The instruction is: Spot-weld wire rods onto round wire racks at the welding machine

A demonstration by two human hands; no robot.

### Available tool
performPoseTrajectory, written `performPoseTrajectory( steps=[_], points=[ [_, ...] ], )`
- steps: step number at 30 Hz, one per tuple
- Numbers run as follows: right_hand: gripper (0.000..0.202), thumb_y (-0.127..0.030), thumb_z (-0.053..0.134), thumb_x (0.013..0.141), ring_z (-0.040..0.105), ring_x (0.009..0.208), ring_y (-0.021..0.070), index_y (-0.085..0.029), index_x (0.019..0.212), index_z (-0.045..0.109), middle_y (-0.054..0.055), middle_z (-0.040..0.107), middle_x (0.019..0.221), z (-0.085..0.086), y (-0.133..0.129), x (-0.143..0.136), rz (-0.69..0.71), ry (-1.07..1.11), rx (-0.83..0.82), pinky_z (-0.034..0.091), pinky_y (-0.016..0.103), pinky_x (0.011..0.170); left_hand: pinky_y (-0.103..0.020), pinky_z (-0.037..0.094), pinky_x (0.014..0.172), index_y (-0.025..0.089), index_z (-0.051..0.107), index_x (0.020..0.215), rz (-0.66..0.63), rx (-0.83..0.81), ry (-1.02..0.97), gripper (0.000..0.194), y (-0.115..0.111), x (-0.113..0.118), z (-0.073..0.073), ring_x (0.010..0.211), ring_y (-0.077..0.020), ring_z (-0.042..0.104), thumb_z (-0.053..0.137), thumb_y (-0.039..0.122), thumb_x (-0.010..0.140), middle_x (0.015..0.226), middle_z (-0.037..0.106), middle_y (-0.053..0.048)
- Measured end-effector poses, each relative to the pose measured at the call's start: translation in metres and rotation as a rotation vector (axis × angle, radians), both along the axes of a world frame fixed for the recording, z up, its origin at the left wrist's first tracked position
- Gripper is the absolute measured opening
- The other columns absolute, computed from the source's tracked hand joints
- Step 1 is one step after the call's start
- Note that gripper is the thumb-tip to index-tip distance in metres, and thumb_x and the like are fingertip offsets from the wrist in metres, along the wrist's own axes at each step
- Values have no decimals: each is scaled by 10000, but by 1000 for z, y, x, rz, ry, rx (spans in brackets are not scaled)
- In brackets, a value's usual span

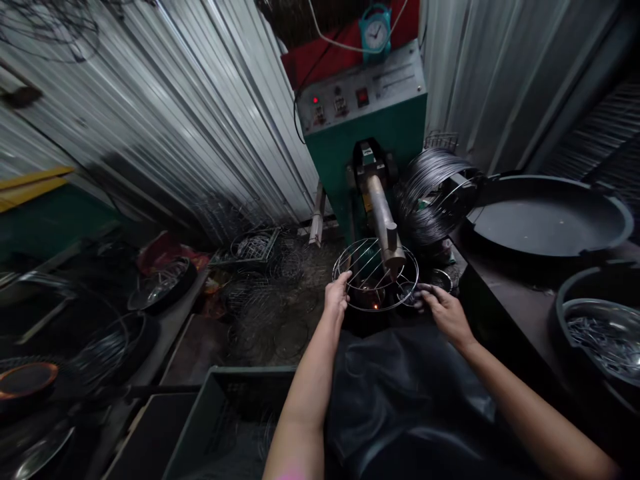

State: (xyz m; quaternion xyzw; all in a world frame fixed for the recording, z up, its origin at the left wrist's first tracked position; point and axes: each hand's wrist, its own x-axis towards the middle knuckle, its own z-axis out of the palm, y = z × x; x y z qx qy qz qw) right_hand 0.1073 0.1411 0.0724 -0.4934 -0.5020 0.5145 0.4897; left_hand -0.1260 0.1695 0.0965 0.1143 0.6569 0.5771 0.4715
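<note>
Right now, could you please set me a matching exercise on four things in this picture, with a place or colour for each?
1. Round wire rack
2. Clock
3. Wire coil
4. Crate

A. Between the green machine and the wide pan
B. Left of the dark lap cover
C. Held in the left hand
D. Turquoise

Pairs: 1-C, 2-D, 3-A, 4-B.

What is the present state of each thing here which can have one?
Left hand: gripping wire rack
Wire rack: held at its left rim
Right hand: by rack's right edge; grip unclear
Red indicator light: lit
Orange spot: glowing
Wire coil: wound
Metal bowl: holding small metal pieces
Green crate: open-topped
Black tray: open-topped
</note>
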Motion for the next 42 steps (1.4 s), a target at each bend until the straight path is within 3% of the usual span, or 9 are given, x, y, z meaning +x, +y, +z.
performPoseTrajectory(
  steps=[7,11,14,17,23,28,33,36,42],
  points=[
    [322,-360,545,666,562,539,158,-167,888,676,38,638,643,-58,-28,75,44,-316,-199,457,265,521,-178,156,310,153,502,575,20,-23,-2,334,-3,2,-6,323,-20,228,770,344,522,423,278,97],
    [377,-383,490,693,533,476,158,-163,943,666,3,600,548,-86,-54,96,55,-420,-231,450,283,509,-173,223,331,161,477,610,-71,-46,-52,423,-7,-9,-5,336,-23,259,766,458,525,458,328,90],
    [391,-400,484,713,545,499,164,-153,973,640,-10,571,516,-93,-60,99,80,-392,-225,445,281,507,-209,352,385,164,499,678,-195,-106,-121,449,-6,-24,3,377,-57,388,707,549,577,528,446,52],
    [307,-368,506,713,529,484,142,-181,941,595,-20,584,562,-96,-56,97,57,-319,-226,429,267,483,-238,414,432,159,514,698,-286,-158,-116,354,0,-35,10,417,-85,469,739,413,599,563,512,25],
    [176,-298,529,696,449,419,93,-184,823,488,-60,532,498,-102,-51,97,-60,-195,-392,348,211,421,-182,308,365,158,482,642,-259,-178,-116,290,-1,-32,1,367,-60,425,750,248,572,492,483,46],
    [243,-388,580,704,456,429,90,-174,789,501,-48,530,510,-86,-57,98,-1,-117,-385,346,206,410,-165,232,343,169,454,635,-209,-93,-173,345,-15,-25,-2,334,-32,336,768,268,535,448,397,87],
    [314,-441,567,776,611,666,138,-185,954,531,47,647,829,-25,-51,49,41,64,-88,484,259,589,-153,210,345,168,410,606,-58,6,-206,367,-22,-10,-5,333,-5,272,759,165,495,438,321,117],
    [288,-445,536,796,626,733,165,-197,943,536,58,648,882,5,-36,7,109,83,88,504,293,637,-149,177,337,170,394,598,-24,79,-242,366,-25,0,-8,335,3,230,741,148,485,435,284,126],
    [210,-387,500,796,569,547,149,-200,858,574,3,615,632,9,-9,-21,226,-219,183,472,291,563,-137,177,345,178,394,670,5,230,-168,450,-30,5,-10,364,7,252,775,172,432,491,334,124]
  ],
)
